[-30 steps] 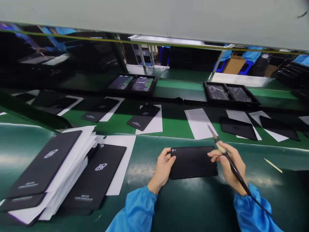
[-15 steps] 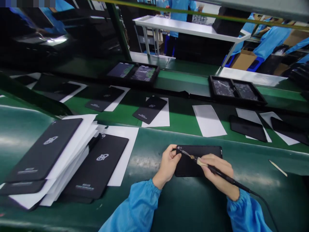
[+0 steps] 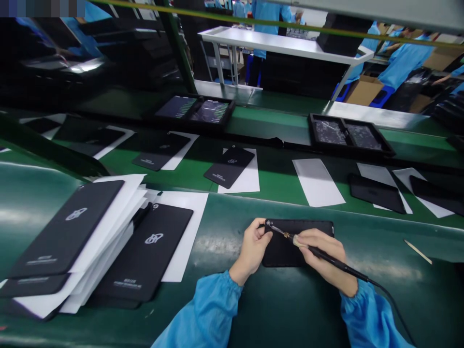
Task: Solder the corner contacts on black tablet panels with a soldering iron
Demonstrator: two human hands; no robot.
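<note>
A black tablet back cover [image 3: 290, 256] lies flat on the green bench in front of me, its plain side up. My left hand [image 3: 255, 246] grips the cover's upper left corner between thumb and fingers. In my right hand [image 3: 326, 253] is a soldering iron [image 3: 328, 261], held like a pen, with its cable trailing off to the lower right. The iron's tip reaches a small round camera spot at that same corner, close to my left fingertips; whether it touches is too small to tell.
Left of me, a stack of black covers [image 3: 68, 232] with white sheets between them leans beside another cover [image 3: 148, 246]. A thin pale stick [image 3: 418, 252] lies to the right. Beyond, a green belt [image 3: 275, 179] bears covers on paper; two black trays [image 3: 350, 135] sit farther back.
Covers and paper on the near belt have shifted slightly right, while the black trays behind have shifted slightly left. My right hand and the iron have moved a little left; my left hand stays put.
</note>
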